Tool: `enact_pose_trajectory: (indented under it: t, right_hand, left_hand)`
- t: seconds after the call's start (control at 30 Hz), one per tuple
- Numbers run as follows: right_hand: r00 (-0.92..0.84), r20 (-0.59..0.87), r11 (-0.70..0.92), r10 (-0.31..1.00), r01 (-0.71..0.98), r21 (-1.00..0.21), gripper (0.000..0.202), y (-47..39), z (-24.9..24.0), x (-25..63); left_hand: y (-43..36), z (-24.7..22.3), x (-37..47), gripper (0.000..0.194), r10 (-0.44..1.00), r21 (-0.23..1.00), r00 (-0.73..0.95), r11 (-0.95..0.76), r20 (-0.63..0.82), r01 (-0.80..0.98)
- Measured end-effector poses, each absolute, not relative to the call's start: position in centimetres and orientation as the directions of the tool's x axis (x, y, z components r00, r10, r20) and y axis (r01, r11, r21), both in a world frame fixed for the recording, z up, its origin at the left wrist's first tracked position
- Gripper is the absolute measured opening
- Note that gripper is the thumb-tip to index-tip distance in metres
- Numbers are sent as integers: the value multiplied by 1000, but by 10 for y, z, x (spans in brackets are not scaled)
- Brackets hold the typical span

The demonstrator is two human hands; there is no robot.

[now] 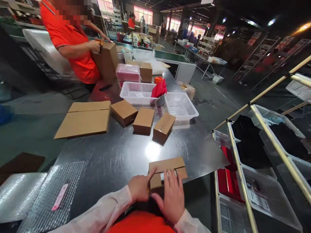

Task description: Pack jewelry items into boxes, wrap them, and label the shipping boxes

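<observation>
Left hand (139,187) is curled loosely with the index finger pointing out, pressing down on the near-left corner of a small cardboard box (167,170) right at the near edge of the table (116,155), and the right hand (172,198) is laid flat and open on top of the same box, fingers spread over its flaps, not really gripping anything. Past that, three small closed cardboard boxes (143,121) sit in a loose row mid-table, with a flattened cardboard sheet (84,119) to their left. Behind them are two white perforated plastic baskets: the left basket (138,93) has a red cloth (159,89) draped over its right rim, the right basket (180,106) looks pretty much bare inside. Bubble wrap (46,191) covers the near-left corner with a pink utility knife (59,196) lying on it. Table is shiny brushed steel with a glare spot in the middle. On the right there's a rack of white bins (267,191) holding black and red folded stuff. Across the table a co-worker in an orange shirt (70,35) has both hands on a tall cardboard box (107,60). Dim warehouse room behind.
</observation>
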State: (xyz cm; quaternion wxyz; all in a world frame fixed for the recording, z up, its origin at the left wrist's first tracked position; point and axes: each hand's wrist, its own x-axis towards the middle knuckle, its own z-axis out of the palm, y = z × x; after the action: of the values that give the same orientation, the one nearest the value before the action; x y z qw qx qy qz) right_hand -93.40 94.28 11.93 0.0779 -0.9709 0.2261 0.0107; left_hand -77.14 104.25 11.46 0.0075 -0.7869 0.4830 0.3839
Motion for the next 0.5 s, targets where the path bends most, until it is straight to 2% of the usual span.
enact_pose_trajectory:
  t: [0.1, 0.2, 0.3, 0.37, 0.43, 0.5]
  right_hand:
    - [939, -82, -921, -333, -343, -185, 105, 949, 105, -917]
    - [958, -169, -928, -232, -270, -256, 117, 936, 97, -896]
    - [967, -190, -928, -169, -221, -300, 106, 927, 93, -886]
    - [966, -182, -921, -185, -235, -310, 95, 928, 91, -883]
    - [961, -175, -911, -213, -260, -319, 88, 933, 90, -883]
    - [965, -169, -903, -202, -250, -348, 84, 935, 89, -881]
  left_hand:
    - [1042, 115, -772, 113, -750, 326, 207, -496, -628, -805]
    - [1048, 115, -769, 116, -748, 352, 130, -450, -651, -821]
    - [1053, 121, -766, 120, -722, 382, 72, -445, -688, -810]
    - [1055, 135, -761, 116, -703, 378, 66, -457, -708, -805]
    - [1054, 158, -751, 98, -684, 346, 69, -451, -726, -823]
    - [1052, 188, -734, 68, -677, 315, 83, -444, -731, -839]
